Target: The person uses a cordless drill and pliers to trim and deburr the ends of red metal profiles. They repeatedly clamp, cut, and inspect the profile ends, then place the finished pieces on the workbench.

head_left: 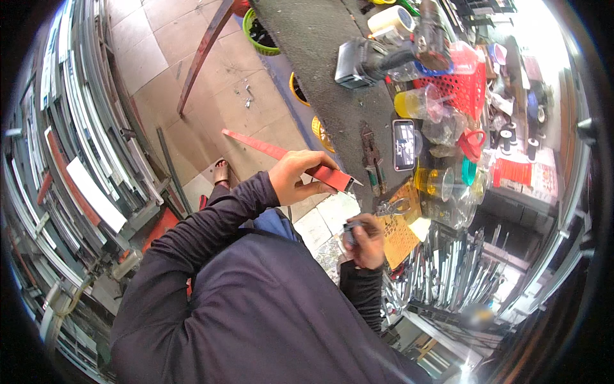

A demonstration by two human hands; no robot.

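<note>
My left hand (297,179) is closed around a long red metal bar (252,144), close to its near end. That end looks hollow, with a thin pale sliver beside it. The bar's far end reaches out over the tiled floor. To the right and lower down, my right hand (368,242) grips a small dark object (349,234), blurred and partly covered by the fingers, so its kind is unclear. On the workbench (304,48) beyond my hands lie pliers (373,163) with green handles and a phone (404,144) with a lit screen.
A cordless drill (384,61) lies on the bench near a red basket (470,96) and plastic cups. Scissors (394,207) rest by a yellow sheet (398,242). Metal profiles (83,160) fill the left rack; cut pieces (448,269) stand at right. Another person's foot (221,171) is on the floor.
</note>
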